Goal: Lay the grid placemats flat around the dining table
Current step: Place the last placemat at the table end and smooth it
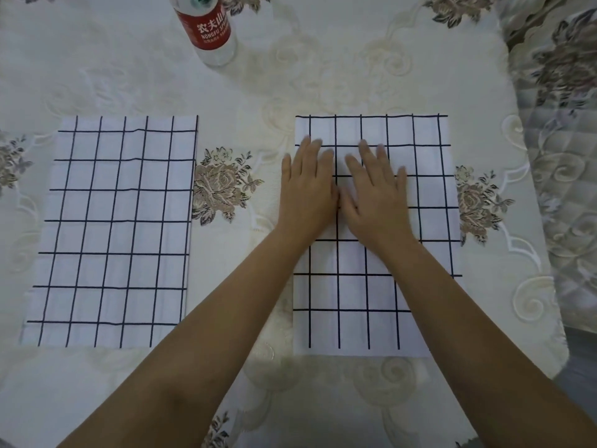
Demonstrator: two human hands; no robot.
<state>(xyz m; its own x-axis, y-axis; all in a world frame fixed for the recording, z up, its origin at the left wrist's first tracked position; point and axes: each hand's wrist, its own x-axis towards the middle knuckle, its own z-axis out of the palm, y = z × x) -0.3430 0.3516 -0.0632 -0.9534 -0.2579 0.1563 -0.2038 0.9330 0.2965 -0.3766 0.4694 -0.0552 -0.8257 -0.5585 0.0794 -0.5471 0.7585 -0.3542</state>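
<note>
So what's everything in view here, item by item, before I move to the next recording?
Left white cloth placemat with dark grid: one, white with navy lines, flat on the table's left side.
Right white cloth placemat with dark grid: one, same colours, flat on the right side, apart from the first.
Clear plastic water bottle with red label: one, clear and red, far edge, top cut off by the frame.
Cream floral embroidered tablecloth: one, cream with brown-grey flowers, covering the table.
Quilted floral fabric: one, grey-beige, beyond the table's right edge.
Left hand: flat on the right placemat's left edge.
Right hand: flat on the same placemat, beside the left hand.
</note>
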